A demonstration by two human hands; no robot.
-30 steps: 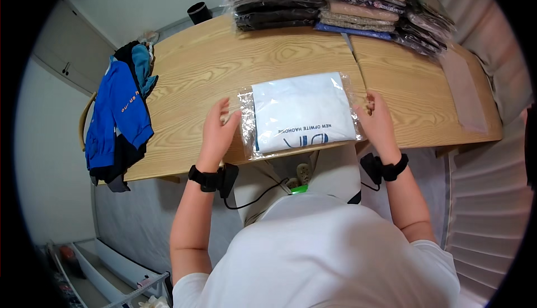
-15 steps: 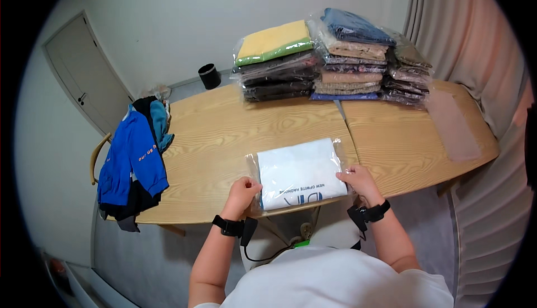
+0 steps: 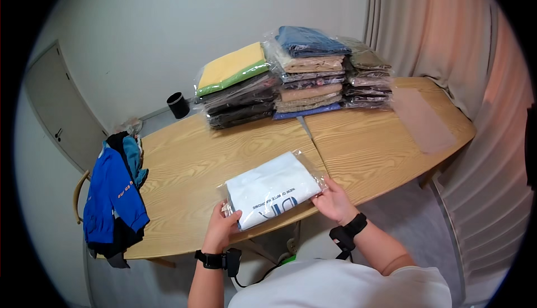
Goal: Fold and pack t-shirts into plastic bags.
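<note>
White bagged garment (image 3: 271,187): left hand (image 3: 220,227), thumb on top, and right hand (image 3: 335,203) outstretched, fingers gripping its ends

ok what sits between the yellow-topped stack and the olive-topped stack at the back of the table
A stack of bagged folded cloths, topped by a blue folded piece, stands between them in the head view.

It's glossy, crinkled plastic on the clear bag (image 3: 307,166), smooth white cloth (image 3: 267,182) inside, grained wood across the table (image 3: 182,165), matt fabric on the curtain (image 3: 430,39)
</note>
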